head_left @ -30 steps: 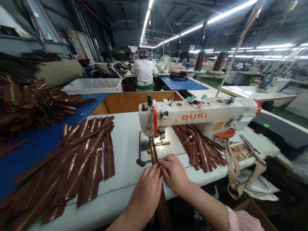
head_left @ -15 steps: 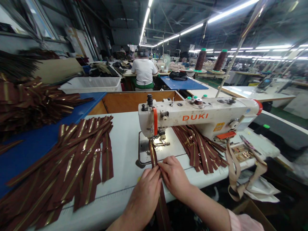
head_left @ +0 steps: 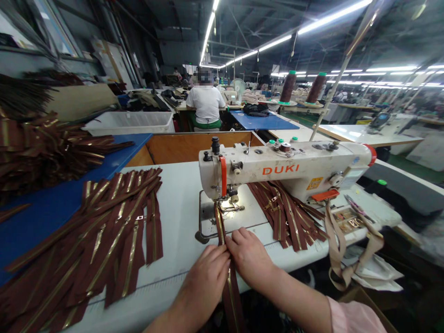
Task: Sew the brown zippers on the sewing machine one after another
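A brown zipper with gold teeth runs from under the presser foot of the white sewing machine toward me and hangs over the table's front edge. My left hand pinches it from the left, just in front of the metal needle plate. From the right, my right hand grips the same zipper, its fingertips close to those of the left. Both hands are closed, and the fabric between the fingers is partly hidden.
Brown zippers lie spread at left, and more zippers sit under the machine arm. A larger zipper heap covers a blue surface. Scissors and a parts tray are at right. A person sits ahead.
The view has shifted very slightly. Both hands keep their hold on the zipper, with the fingers hardly moved, and the zipper's hanging part shows more of its teeth.
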### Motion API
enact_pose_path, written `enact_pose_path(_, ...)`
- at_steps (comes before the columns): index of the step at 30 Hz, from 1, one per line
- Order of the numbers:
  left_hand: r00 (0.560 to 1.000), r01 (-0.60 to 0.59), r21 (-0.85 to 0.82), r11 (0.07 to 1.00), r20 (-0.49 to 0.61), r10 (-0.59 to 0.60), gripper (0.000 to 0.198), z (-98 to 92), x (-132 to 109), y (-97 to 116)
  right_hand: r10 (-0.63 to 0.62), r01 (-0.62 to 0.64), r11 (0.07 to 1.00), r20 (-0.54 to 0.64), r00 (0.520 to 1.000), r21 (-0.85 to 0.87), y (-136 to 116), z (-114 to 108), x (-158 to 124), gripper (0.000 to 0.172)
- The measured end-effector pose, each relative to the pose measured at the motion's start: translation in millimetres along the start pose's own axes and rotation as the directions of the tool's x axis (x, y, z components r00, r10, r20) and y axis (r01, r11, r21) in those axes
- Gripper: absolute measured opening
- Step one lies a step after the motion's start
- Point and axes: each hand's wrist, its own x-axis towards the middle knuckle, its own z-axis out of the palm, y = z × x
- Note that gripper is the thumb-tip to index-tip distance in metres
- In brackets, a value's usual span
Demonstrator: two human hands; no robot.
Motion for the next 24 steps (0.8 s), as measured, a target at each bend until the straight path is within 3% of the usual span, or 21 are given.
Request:
enact_pose_path(5, 0.994, -0.076, 0.12, 0.99, -0.069, 0.084, 0.029, -3.6, 7, -25, -0.044, 0.044, 0.999, 0.006, 0.999, -0.024, 0, -2, 1, 0.009)
enact_pose_path(10, 0.986, -0.154, 0.189, 0.97, 0.087, 0.14, 0.026, -5.7, 20, -45, -0.077, 0.077, 0.996, -0.001, 0.997, -0.053, 1, -3, 1, 0.01)
enact_pose_path(17, 0.982, -0.151, 0.152, 0.977, 0.137, 0.131, 0.026, -5.1, 19, -48, -0.1, 0.1, 0.994, 0.001, 0.995, -0.042, 11, -10, -4, 0.017)
enact_pose_path(24, 0.983, -0.156, 0.138, 0.978, 0.119, 0.14, 0.028, -3.7, 17, -47, -0.029, 0.032, 0.996, -0.031, 0.999, 0.078, 20, -13, -10, 0.017)
